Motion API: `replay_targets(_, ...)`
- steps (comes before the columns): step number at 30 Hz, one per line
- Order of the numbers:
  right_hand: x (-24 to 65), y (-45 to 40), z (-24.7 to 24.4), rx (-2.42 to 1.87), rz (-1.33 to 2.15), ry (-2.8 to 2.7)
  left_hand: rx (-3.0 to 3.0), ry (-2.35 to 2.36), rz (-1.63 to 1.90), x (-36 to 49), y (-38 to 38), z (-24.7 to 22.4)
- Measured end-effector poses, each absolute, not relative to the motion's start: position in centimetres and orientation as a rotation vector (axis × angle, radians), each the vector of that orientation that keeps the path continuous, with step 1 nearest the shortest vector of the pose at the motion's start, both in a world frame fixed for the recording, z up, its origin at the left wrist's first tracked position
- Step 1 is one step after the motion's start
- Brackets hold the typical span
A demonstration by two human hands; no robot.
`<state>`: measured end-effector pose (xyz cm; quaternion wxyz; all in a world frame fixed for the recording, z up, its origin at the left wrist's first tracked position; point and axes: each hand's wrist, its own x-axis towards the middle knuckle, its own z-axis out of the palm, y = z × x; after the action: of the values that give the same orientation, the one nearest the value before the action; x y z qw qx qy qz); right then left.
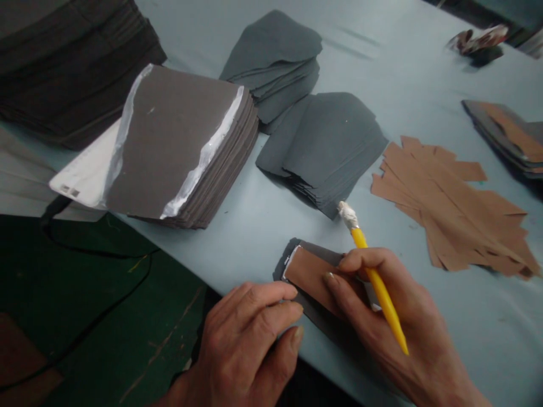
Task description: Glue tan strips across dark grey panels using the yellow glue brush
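Observation:
My right hand point(394, 311) holds a yellow glue brush point(377, 282) between its fingers, the tip coated white and pointing away from me. The thumb and fingertips of that hand rest on a brown strip point(314, 277), which lies on a dark grey fabric piece point(288, 257) at the table's near edge. A white smear shows along the strip's far-left end. My left hand point(258, 339) is beside the piece's near-left side, fingers bent with the thumb apart and nothing visible in them. Whether its fingertips touch the piece I cannot tell.
A tall stack of dark sheets point(169, 135) with white-smeared edges sits on a white device point(89, 169) with a black cable. Two fanned grey piles point(326, 141), loose brown strips point(458, 209), finished-looking layered pieces point(509, 135) and dark cloth point(72, 68) lie around the table point(382, 73).

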<state>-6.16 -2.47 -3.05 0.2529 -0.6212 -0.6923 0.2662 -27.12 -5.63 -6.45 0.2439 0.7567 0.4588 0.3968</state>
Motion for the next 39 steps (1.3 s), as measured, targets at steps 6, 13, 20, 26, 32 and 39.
replay_targets(6,-6.11,-2.53,-3.0,-1.693,0.79,-1.899,2.101,1.27,1.051,-26.96,-5.3,-6.39)
replay_targets(13,-6.21,-2.46,-2.97,-1.689,0.784,-1.908,2.136,1.282,1.028,-26.74,-5.12,-6.43)
replay_targets(20,-6.3,-2.07,-2.91,-1.678,0.751,-1.94,2.167,1.259,0.989,-26.63,-4.94,-6.47)
replay_targets(26,-6.11,-2.19,-3.25,-1.741,0.78,-1.919,2.162,1.224,0.982,-26.57,-5.13,-6.42)
replay_targets(32,-6.08,-2.13,-3.3,-1.709,0.778,-1.916,2.166,1.229,0.991,-26.39,-5.43,-6.62)
replay_targets(39,-6.02,-1.59,-2.91,-1.697,0.738,-1.997,2.175,1.236,0.982,-26.4,-5.49,-6.65)
